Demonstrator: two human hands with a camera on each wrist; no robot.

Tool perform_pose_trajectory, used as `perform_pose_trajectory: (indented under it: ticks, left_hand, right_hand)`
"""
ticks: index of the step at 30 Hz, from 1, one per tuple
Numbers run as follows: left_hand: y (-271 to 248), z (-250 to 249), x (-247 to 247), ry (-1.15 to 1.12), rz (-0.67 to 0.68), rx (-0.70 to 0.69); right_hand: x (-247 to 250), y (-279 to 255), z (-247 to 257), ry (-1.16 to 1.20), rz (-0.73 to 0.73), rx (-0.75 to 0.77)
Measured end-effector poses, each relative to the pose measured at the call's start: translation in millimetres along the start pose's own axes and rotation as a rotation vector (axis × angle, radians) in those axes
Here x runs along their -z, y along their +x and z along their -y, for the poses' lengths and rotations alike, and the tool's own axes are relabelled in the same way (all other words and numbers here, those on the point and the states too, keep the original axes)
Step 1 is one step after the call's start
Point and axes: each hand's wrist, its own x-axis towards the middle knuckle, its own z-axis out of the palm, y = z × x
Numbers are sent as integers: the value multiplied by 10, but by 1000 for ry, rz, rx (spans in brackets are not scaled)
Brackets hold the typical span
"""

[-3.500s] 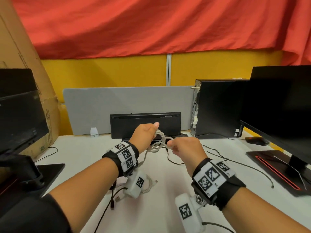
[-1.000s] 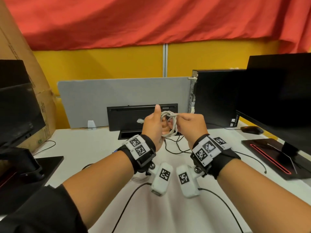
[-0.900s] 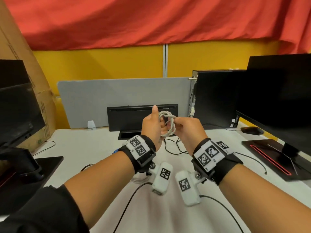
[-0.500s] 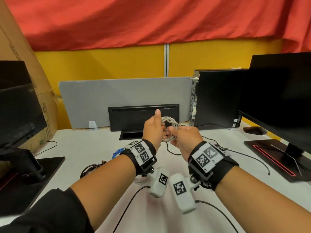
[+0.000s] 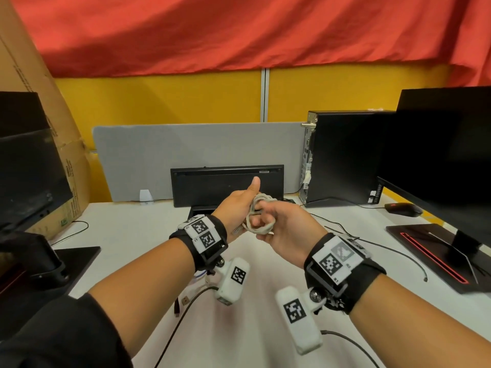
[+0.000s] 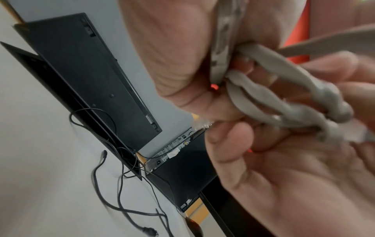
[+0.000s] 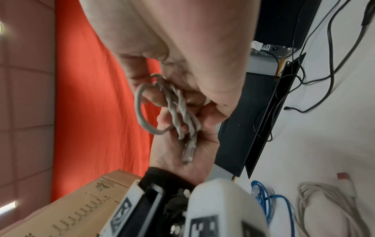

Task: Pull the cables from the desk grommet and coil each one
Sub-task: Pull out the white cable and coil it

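A grey cable is bunched into a small twisted coil, held above the desk between both hands. My left hand grips one side of it with the thumb pointing up. My right hand holds the other side with fingers hooked through the loops. In the left wrist view the twisted grey cable runs between both palms. In the right wrist view the grey cable ends in a clear plug lying on the left palm. Behind the hands the black desk grommet stands with its flap up.
Thin black cables trail over the white desk from the grommet to the right. A blue cable and a pale coiled cable lie under my left wrist. A PC tower and monitors flank the desk.
The loose grey cable has become a tight bundle. Both hands have sunk slightly, and the right hand has turned so that its fingers hook through the loops.
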Motion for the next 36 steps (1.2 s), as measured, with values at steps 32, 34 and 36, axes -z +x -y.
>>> perform_pose_trajectory:
  ticks: [32, 34, 36]
  left_hand:
    - [90, 18, 178, -33, -200, -132]
    - [71, -16, 226, -14, -137, -129]
    - [44, -72, 284, 27, -83, -115]
  right_hand:
    - [100, -7, 239, 34, -266, -76]
    - [180, 5, 258, -130, -289, -19]
    - [282, -2, 304, -405, -287, 74]
